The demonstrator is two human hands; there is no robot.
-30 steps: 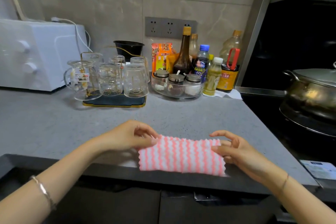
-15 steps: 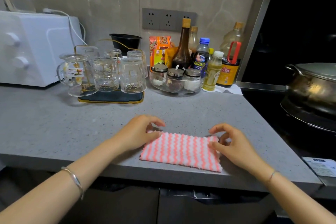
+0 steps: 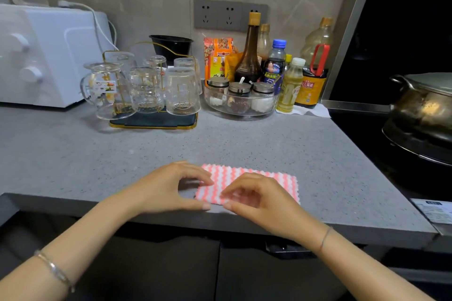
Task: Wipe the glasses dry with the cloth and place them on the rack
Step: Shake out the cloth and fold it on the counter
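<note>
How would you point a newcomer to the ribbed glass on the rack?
Right of the white appliance at the back left of the counter stands a gold-wire rack of upturned glasses. The ribbed glass sits at its front right corner, beside the clear condiment tray. Of the front three, it alone has vertical flutes.

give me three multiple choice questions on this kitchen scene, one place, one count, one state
1. Where is the cloth? A on the stove B on the counter C on the floor
2. How many lidded jars are in the bowl? A two B three C five
3. How does the ribbed glass stand on the rack? A upside down B upright C on its side
Answers: B, it lies near the counter's front edge; B, three lids show; A, its thick base is on top.
</note>
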